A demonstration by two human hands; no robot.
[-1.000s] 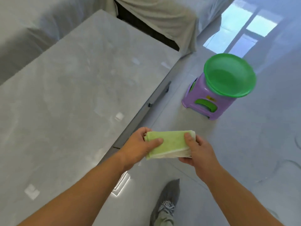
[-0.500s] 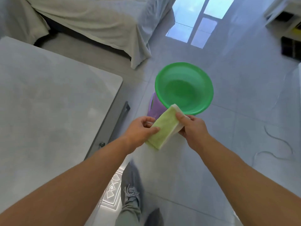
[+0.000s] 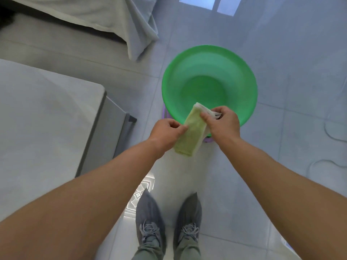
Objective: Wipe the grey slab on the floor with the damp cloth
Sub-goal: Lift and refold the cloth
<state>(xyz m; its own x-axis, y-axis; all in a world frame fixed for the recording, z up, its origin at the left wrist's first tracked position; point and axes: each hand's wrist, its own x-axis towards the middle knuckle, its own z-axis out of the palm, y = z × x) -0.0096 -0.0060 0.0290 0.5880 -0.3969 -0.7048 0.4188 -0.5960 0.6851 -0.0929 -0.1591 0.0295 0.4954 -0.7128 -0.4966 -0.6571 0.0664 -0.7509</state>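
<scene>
A home room: glossy tiled floor (image 3: 281, 44), sheet-draped furniture (image 3: 116, 17), green washbasin (image 3: 209, 83) on a small purple stool (image 3: 208, 140).

Glossy pale floor tiles (image 3: 281, 53), draped furniture (image 3: 112, 15)

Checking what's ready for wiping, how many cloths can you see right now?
1. The green cloth is folded and held by both the left hand and right hand, at the near rim of the green basin. No others visible.

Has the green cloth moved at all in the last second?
Yes. The cloth, held in both hands, was beside the grey slab and short of the green basin; now its far end reaches over the basin's near rim.
</scene>
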